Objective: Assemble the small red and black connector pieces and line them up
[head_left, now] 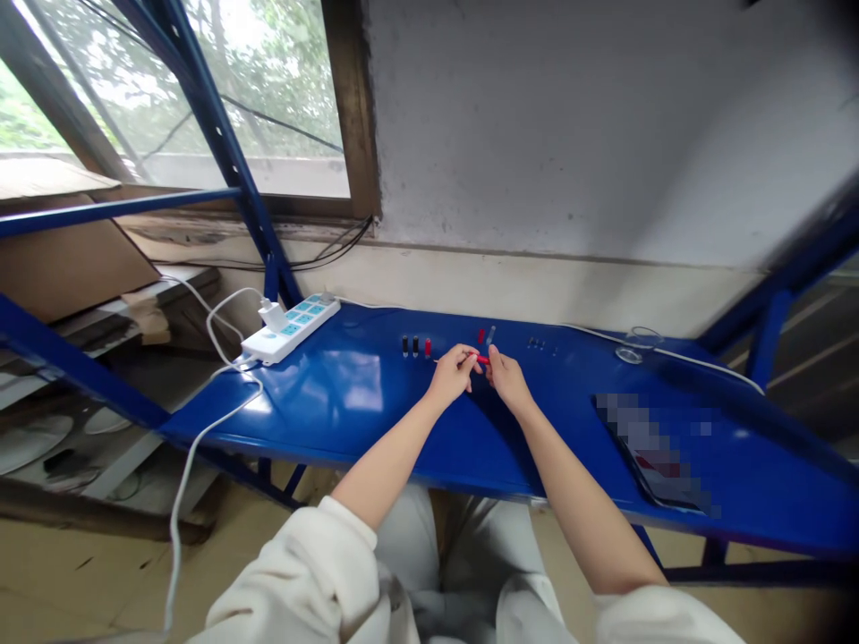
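Both hands meet over the middle of the blue table, around a small red pen-like piece (480,359). My left hand (454,371) pinches its left end, where a thin tip pokes out to the left. The right end is between the fingers of my right hand (505,376). Left of the hands, two black caps (410,345) and a red cap (428,348) stand in a row. Just behind the hands are another small red piece (481,335) and a clear piece (491,334). Several tiny dark parts (535,343) lie further right.
A white power strip (292,329) with a plug and cables sits at the table's left end. On the right lie a dark, pixelated flat object (650,456) and a clear ring-shaped item (629,355). A white cable (704,364) runs along the back right edge.
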The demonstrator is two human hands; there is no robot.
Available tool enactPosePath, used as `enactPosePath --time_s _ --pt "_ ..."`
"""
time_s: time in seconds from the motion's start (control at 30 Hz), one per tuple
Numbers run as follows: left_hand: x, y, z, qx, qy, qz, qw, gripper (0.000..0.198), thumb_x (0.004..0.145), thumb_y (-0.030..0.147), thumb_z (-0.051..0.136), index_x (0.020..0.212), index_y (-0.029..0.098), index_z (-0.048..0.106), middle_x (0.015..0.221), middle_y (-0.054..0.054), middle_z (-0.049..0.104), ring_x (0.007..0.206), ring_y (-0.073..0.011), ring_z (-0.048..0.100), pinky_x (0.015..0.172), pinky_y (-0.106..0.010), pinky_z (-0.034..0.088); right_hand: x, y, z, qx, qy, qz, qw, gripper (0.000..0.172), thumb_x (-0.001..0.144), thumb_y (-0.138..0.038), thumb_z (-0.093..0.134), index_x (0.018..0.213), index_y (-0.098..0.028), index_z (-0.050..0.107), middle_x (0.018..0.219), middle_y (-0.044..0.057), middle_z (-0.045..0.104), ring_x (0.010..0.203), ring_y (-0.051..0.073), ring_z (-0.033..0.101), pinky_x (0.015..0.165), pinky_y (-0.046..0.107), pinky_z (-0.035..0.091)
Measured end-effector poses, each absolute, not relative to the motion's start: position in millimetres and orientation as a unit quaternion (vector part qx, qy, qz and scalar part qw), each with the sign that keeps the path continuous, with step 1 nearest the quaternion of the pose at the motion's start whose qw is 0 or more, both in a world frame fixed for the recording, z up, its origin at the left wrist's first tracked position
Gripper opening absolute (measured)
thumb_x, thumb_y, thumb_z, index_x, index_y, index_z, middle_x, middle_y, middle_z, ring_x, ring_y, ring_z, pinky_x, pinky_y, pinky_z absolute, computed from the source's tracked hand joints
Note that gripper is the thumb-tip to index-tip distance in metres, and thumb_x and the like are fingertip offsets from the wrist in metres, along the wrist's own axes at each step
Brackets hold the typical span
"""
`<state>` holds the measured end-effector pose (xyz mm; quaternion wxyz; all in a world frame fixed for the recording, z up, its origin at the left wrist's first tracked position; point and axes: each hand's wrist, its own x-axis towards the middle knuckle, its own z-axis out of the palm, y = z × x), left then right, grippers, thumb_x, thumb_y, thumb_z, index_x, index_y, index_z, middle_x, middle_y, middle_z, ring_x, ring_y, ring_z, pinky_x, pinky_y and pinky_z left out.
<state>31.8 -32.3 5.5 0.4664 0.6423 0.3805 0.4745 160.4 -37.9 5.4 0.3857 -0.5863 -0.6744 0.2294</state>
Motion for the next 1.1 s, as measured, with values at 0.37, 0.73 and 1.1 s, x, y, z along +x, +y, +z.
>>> enactPosePath --time_s 0.37,0.73,1.1 --pt "25.6 -26.9 1.5 0.574 0.461 0.545 0.401 0.040 0.081 0.053 0.036 0.067 0.016 0.044 0.048 0.004 0.051 0.030 -0.0043 0.040 0.035 -0.017 0.030 168.2 -38.3 3.8 -0.566 -0.717 0.150 0.379 0.031 0.084 -0.047 0.034 0.076 -0.021 0.049 0.064 0.002 0.056 0.057 0.014 0.051 0.057 0.023 0.036" --pt "21.9 -22.9 4.4 0.561 0.461 0.555 0.406 0.036 0.076 0.050 0.048 0.071 0.014 0.051 0.051 0.004 0.051 0.032 -0.0035 0.040 0.035 -0.017 0.030 172.4 -29.5 -1.8 -0.554 -0.671 0.175 0.461 0.030 0.079 -0.046 0.042 0.074 -0.018 0.054 0.075 0.005 0.057 0.063 0.013 0.051 0.063 0.025 0.041" --pt "26.7 -27.3 0.2 0.633 0.420 0.518 0.393 0.025 0.082 0.037 0.041 0.079 0.016 0.055 0.065 0.002 0.053 0.043 -0.0042 0.044 0.045 -0.018 0.036 153.0 -38.6 -1.2 -0.469 -0.722 0.311 0.402 0.021 0.074 -0.039 0.050 0.077 -0.018 0.053 0.070 0.001 0.060 0.062 0.013 0.055 0.059 0.024 0.042"
